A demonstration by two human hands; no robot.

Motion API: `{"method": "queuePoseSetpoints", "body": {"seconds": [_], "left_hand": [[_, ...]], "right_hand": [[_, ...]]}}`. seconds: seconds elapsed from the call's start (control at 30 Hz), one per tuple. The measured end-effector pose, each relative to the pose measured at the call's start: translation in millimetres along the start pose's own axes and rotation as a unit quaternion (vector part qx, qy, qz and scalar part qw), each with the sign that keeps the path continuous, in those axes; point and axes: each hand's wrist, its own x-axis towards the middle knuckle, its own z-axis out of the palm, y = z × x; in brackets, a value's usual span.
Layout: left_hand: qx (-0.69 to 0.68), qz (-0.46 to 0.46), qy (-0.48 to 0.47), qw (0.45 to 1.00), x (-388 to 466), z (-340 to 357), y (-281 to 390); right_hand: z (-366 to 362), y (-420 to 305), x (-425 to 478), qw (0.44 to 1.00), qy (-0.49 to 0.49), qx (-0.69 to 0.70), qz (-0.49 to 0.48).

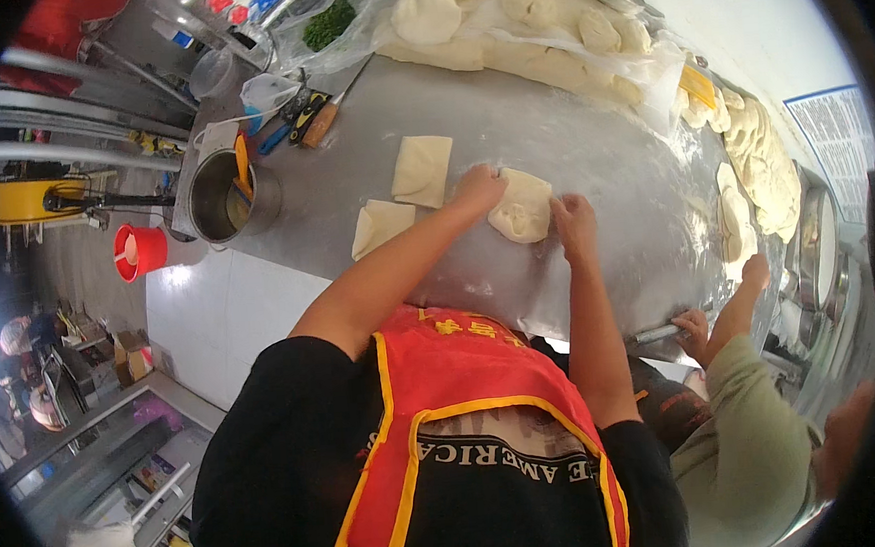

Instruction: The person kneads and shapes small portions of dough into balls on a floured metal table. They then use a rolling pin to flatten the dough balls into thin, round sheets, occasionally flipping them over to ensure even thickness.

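Before me on the metal worktop lies a roughly square piece of dough [521, 212] with a puckered lower part. My left hand [480, 189] grips its upper left edge, the fingertips partly hidden behind the knuckles. At its right edge, my right hand [576, 226] pinches the border between thumb and fingers. Two folded dough squares lie to the left: a larger one [422, 171] and a nearer one [382, 226], partly covered by my left forearm.
A steel pot [224, 196] with an orange-handled utensil stands left, near several tools [312, 122]. Dough rolls [560, 70] under plastic line the back. A large dough mass [761, 156] lies right. A co-worker's hands [755, 272] are at dough strips [734, 214] and a rod [655, 333].
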Motion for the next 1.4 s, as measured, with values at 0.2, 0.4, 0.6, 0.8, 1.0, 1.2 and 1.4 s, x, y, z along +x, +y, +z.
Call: {"method": "queuePoseSetpoints", "body": {"seconds": [0.2,0.4,0.6,0.8,1.0,1.2,1.4], "left_hand": [[-0.061,0.16,0.087,0.981,37,23,-9],[0.181,0.317,0.009,0.931,-51,6,15],[0.303,0.465,0.097,0.826,-60,30,-33],[0.348,0.449,0.064,0.82,-37,27,-21],[0.202,0.339,0.115,0.912,-10,4,0],[0.135,0.136,-0.123,0.974,12,7,18],[0.305,0.426,-0.016,0.852,-37,-22,25]], "right_hand": [[3,-47,22,0.991,-0.106,0.072,0.024],[-11,-44,-59,0.965,0.003,-0.063,-0.255],[4,-35,-85,0.933,0.004,-0.205,-0.297],[11,-34,-65,0.925,-0.006,-0.252,-0.285],[-30,-28,-81,0.992,-0.079,0.085,0.056],[5,-32,-87,0.676,-0.033,0.63,0.381],[-1,-34,-66,0.672,-0.049,0.676,0.298]]}}
